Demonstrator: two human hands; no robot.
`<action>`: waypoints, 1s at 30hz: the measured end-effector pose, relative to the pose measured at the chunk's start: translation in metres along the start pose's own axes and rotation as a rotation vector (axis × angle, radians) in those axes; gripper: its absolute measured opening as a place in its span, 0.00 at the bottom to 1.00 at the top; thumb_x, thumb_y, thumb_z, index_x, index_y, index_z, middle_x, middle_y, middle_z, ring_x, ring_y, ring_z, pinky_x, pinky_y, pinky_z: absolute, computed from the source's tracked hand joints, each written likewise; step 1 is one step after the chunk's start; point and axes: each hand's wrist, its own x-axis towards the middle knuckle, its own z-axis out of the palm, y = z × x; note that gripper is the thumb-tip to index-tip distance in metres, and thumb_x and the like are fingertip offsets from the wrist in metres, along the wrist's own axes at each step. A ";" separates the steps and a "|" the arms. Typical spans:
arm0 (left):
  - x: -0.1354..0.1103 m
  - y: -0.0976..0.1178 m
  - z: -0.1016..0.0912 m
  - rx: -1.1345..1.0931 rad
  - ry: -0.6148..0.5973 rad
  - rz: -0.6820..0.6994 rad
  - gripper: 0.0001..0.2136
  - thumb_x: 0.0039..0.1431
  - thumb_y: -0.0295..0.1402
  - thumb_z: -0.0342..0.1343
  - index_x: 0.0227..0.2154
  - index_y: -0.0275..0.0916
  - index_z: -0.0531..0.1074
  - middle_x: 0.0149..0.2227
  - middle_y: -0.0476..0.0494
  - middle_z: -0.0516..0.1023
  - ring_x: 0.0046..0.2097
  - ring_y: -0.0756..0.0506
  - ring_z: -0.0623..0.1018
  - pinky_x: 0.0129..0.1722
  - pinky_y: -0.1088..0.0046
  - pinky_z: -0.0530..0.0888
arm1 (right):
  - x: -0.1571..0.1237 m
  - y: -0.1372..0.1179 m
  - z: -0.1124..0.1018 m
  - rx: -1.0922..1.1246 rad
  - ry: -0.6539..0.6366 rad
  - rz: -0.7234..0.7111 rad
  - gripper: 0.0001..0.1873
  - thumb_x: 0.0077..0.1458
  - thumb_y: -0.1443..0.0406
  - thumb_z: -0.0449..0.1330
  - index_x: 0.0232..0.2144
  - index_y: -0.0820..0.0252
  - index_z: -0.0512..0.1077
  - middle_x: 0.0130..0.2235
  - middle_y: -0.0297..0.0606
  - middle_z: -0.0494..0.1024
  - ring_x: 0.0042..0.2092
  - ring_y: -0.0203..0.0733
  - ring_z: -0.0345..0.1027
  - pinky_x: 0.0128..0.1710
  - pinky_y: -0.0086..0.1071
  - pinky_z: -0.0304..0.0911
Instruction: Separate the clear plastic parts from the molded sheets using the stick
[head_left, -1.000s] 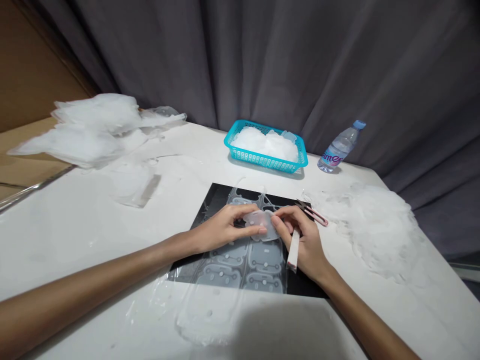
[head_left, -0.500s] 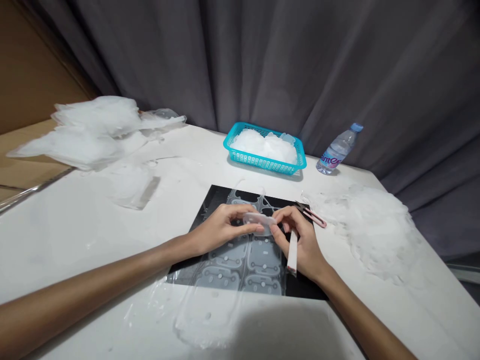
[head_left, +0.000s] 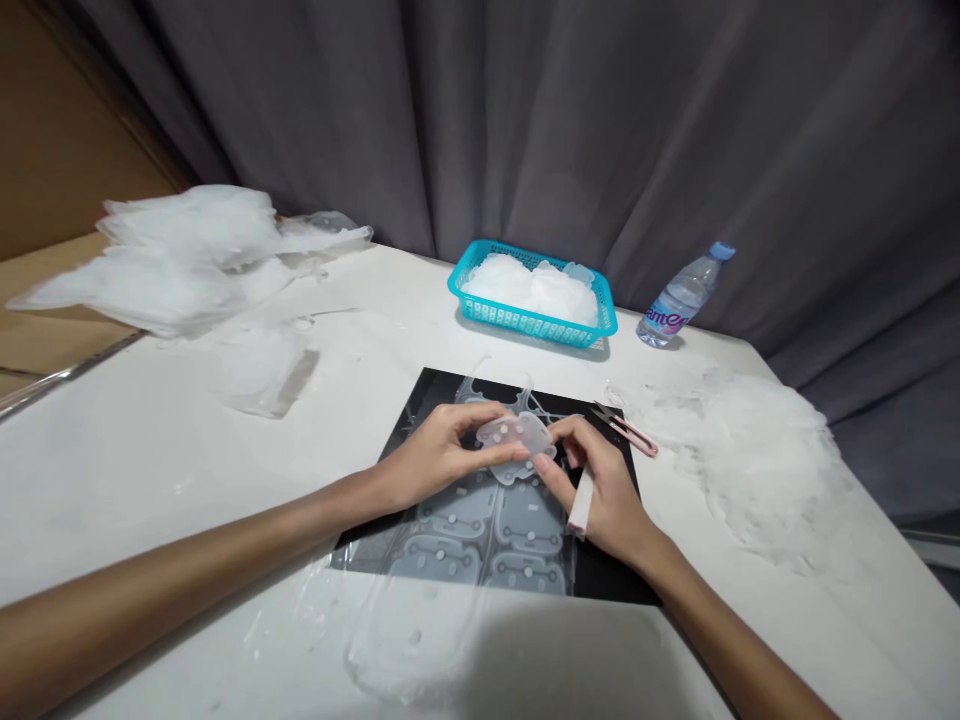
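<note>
A small translucent moulded piece (head_left: 517,432) with a wavy outline and several round spots is held up over the black mat. My left hand (head_left: 442,450) pinches its left side between thumb and fingers. At its right edge, the thumb and fingertips of my right hand (head_left: 596,480) are closed on the rim. A flat white stick (head_left: 580,505) is tucked in my right hand and juts out towards me; its other end is hidden. Beneath both hands, a clear moulded sheet (head_left: 450,565) of joined rounded pieces lies partly on the black mat (head_left: 622,575).
Thread snips (head_left: 630,432) lie at the mat's right corner, beside a heap of translucent scraps (head_left: 765,460). Behind stand a turquoise basket (head_left: 525,325) of white pieces and a water bottle (head_left: 675,305). Stacked translucent sheets (head_left: 180,260) are at the left, by cardboard (head_left: 45,270).
The moulded piece has tilted from nearly edge-on to showing its broad face. My right thumb and the white stick have shifted slightly; my left hand is almost still.
</note>
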 end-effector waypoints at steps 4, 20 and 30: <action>0.002 0.000 0.000 0.051 -0.060 0.040 0.13 0.64 0.41 0.65 0.33 0.35 0.77 0.31 0.49 0.74 0.34 0.48 0.70 0.35 0.72 0.66 | 0.001 -0.002 0.001 0.104 0.037 0.034 0.10 0.66 0.61 0.62 0.49 0.54 0.74 0.37 0.32 0.74 0.31 0.35 0.58 0.32 0.32 0.56; 0.004 0.000 0.000 0.056 -0.084 0.128 0.12 0.70 0.37 0.59 0.31 0.36 0.78 0.31 0.49 0.73 0.35 0.48 0.72 0.39 0.71 0.69 | -0.001 0.001 -0.002 0.027 -0.015 0.017 0.12 0.67 0.62 0.59 0.29 0.57 0.70 0.28 0.30 0.65 0.31 0.37 0.59 0.33 0.32 0.56; 0.003 0.000 0.000 0.055 -0.080 0.121 0.09 0.68 0.36 0.62 0.37 0.37 0.83 0.35 0.45 0.79 0.38 0.46 0.76 0.42 0.69 0.71 | 0.001 -0.004 -0.006 0.154 0.039 0.032 0.07 0.66 0.60 0.63 0.40 0.54 0.81 0.31 0.33 0.74 0.31 0.38 0.61 0.32 0.34 0.59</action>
